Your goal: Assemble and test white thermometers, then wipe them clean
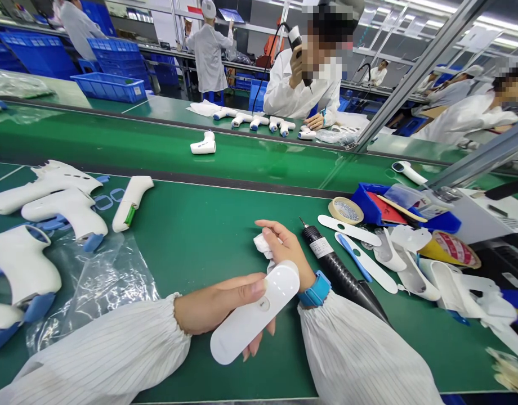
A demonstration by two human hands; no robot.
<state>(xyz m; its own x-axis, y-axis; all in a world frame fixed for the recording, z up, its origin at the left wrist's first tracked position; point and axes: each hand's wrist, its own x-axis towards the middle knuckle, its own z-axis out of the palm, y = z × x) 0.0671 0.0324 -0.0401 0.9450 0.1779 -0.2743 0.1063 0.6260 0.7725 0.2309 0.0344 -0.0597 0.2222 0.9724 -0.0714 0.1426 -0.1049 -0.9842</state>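
My left hand (220, 298) is closed on a long white plastic cover (237, 334) with rounded ends and a small round mark near its middle. The thumb lies on top of the cover and the fingers go beneath it. Just behind the cover's far end, my right hand (291, 250) grips a crumpled white cloth (262, 245), its index finger reaching out to the left. A blue wristband (316, 289) circles the right wrist. Close to the right of that hand lies a black electric screwdriver (337, 264), tip pointing away from me.
White gun-shaped housings (68, 214) and a clear plastic bag (98, 281) lie at left. To the right are white shell parts (411, 270), a tape roll (345, 210) and a blue bin (362, 197). Beyond the conveyor belt (157, 146), a co-worker (280, 84) holds a screwdriver.
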